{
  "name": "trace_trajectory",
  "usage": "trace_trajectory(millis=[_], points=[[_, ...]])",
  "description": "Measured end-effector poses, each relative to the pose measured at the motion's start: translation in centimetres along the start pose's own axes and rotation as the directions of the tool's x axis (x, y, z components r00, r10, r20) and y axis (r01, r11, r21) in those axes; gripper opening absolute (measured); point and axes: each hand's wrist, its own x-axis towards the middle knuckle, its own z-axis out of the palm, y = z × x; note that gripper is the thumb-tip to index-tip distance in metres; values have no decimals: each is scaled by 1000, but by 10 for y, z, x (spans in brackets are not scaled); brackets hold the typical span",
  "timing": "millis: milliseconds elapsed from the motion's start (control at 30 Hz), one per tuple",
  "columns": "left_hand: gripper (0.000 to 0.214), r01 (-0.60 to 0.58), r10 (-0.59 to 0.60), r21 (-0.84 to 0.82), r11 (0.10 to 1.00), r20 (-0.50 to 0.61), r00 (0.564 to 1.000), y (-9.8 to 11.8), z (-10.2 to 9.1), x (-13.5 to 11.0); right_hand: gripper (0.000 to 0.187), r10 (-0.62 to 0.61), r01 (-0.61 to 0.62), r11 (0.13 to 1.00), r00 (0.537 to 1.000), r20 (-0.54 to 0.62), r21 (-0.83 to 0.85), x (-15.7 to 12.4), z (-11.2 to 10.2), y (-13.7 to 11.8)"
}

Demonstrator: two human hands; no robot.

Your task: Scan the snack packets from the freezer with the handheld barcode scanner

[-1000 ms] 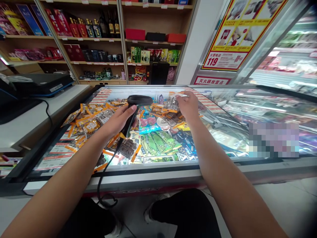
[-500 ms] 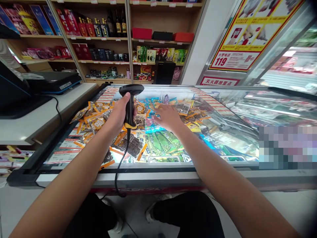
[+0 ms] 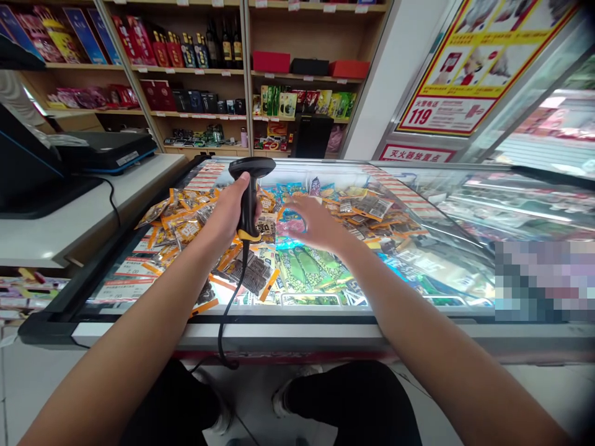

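My left hand (image 3: 230, 207) is wrapped round the handle of a black and yellow barcode scanner (image 3: 250, 198), held upright above the packets with its cord hanging down. My right hand (image 3: 313, 222) hovers over the middle, thumb and fingers apart in a curve, nothing visibly between them. Under it lie blue and pink packets (image 3: 292, 238). Orange-edged snack packets (image 3: 186, 229) are heaped to the left, near my left hand. More dark snack packets (image 3: 374, 207) lie beyond my right hand. Green pea-patterned packets (image 3: 307, 267) show just in front of it.
Everything lies on the glass top of a chest freezer (image 3: 288, 331). At the left, a counter (image 3: 69, 214) carries a black scale (image 3: 102, 152). Shelves (image 3: 190, 71) with bottles and boxes stand behind. A fire notice poster (image 3: 458, 74) hangs at the right.
My right hand has curled from a flatter, spread reach, its fingertips now bent down. A dark packet beside it has come to lie farther right. The scanner stays in my left hand.
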Motion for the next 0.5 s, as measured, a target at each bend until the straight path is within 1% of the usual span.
trace_trajectory(millis=[33, 67, 100, 133, 200, 300, 333, 367, 400, 433, 467, 500], points=[[54, -5, 5, 4, 1000, 3, 1000, 0, 0, 0, 76, -95, 93, 995, 994, 47, 47, 1, 3, -11], [54, -9, 9, 7, 1000, 5, 1000, -1, 0, 0, 83, -151, 144, 986, 985, 84, 83, 2, 5, -22], [54, -14, 14, 11, 1000, 7, 1000, -1, -1, 0, 86, -181, 168, 980, 976, 120, 104, 3, 8, -31], [54, -18, 18, 17, 1000, 7, 1000, -2, -1, 0, 86, -186, 171, 979, 972, 146, 111, 5, 11, -39], [55, -22, 22, 28, 999, 13, 1000, -2, -1, 0, 76, -172, 158, 982, 972, 161, 100, 7, 13, -49], [57, -32, 31, 35, 999, 22, 999, -3, -1, 0, 53, -153, 135, 982, 978, 145, 129, 8, 8, -49], [57, -34, 33, 40, 999, 22, 999, -3, -1, 1, 47, -121, 100, 982, 984, 129, 162, 8, 5, -46], [58, -35, 34, 46, 998, 21, 999, -3, -1, 1, 44, -63, 42, 977, 993, 96, 207, 8, 2, -41], [58, -35, 34, 55, 998, 17, 999, -4, -1, 2, 42, 22, -32, 963, 999, 43, 266, 7, -1, -36], [58, -37, 36, 65, 997, 15, 999, -5, -2, 2, 43, 124, -109, 935, 992, -22, 338, 7, -4, -29], [57, -41, 40, 77, 996, 18, 999, -5, -2, 2, 45, 231, -174, 891, 969, -87, 420, 7, -6, -21], [57, -48, 45, 90, 995, 27, 999, -6, -3, 2, 47, 331, -222, 833, 934, -135, 507, 7, -8, -13]])
